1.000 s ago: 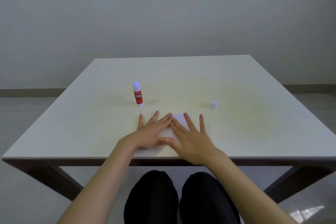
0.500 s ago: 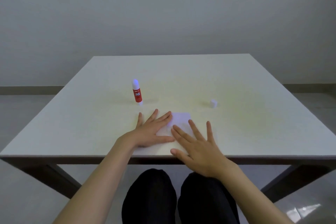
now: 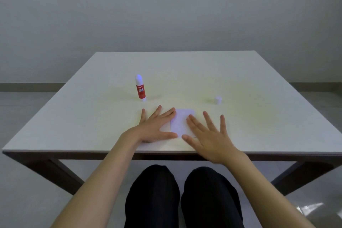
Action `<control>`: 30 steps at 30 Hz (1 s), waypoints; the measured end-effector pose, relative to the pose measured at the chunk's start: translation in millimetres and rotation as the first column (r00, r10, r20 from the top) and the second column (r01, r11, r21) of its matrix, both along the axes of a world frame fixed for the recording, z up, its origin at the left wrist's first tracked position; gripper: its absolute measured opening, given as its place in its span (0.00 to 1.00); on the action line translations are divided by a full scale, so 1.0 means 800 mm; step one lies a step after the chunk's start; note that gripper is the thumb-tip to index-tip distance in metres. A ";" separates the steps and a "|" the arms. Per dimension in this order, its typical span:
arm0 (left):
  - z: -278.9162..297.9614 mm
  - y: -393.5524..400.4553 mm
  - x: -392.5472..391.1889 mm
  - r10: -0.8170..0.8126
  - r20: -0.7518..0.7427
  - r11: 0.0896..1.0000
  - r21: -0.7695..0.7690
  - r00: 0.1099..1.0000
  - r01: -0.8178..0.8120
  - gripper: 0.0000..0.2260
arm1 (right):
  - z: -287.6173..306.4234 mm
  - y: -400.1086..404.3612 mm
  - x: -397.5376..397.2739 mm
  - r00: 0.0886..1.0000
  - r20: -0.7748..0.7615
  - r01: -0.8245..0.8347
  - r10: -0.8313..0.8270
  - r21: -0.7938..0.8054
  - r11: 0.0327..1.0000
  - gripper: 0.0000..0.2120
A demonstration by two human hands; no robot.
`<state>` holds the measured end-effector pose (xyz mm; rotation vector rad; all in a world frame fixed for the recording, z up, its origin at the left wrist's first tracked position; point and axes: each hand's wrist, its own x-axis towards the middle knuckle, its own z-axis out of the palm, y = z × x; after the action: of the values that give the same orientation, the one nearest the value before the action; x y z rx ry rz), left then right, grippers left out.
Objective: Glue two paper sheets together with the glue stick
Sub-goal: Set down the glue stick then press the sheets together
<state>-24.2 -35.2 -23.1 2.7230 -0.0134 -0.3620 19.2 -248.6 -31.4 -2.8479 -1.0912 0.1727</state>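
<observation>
Two small white paper sheets (image 3: pixel 182 123) lie overlapped near the table's front edge. My left hand (image 3: pixel 154 128) rests flat on their left part, fingers spread. My right hand (image 3: pixel 209 136) lies flat with its fingers apart over the sheets' right edge and the table beside them; it holds nothing. A red glue stick (image 3: pixel 140 89) stands upright behind my left hand, its white tip up and uncapped. Its small white cap (image 3: pixel 218 100) sits apart on the table, beyond my right hand.
The pale table (image 3: pixel 259 83) spreads wide on all sides. Its front edge runs just under my wrists. My dark-trousered knees (image 3: pixel 183 196) show below the table. A plain grey wall stands behind.
My right hand has slid to the right and toward me across the sheets, uncovering more of the paper. My left hand has stayed pressed in place.
</observation>
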 end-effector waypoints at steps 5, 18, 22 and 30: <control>-0.004 0.000 0.001 0.005 0.005 1.000 -0.012 1.000 -0.005 0.37 | -0.013 0.018 -0.031 0.992 0.084 -0.100 0.095 0.059 0.993 0.44; -0.002 -0.001 0.001 0.007 0.003 0.999 -0.054 1.000 -0.006 0.37 | -0.015 0.044 -0.017 0.987 0.052 -0.157 0.155 0.043 0.987 0.43; 0.000 -0.002 0.001 0.012 -0.001 0.999 -0.031 1.000 -0.012 0.37 | -0.003 0.036 0.017 0.998 0.007 -0.062 0.062 -0.011 0.998 0.35; -0.002 -0.001 0.002 0.013 0.011 0.997 -0.076 1.000 -0.012 0.38 | -0.015 0.038 -0.011 0.978 0.043 -0.206 0.204 0.067 0.976 0.41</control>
<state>-23.0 -35.9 -25.1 2.6487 -0.0135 -0.3358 10.3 -218.0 -43.8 -2.6831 -1.3696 0.0938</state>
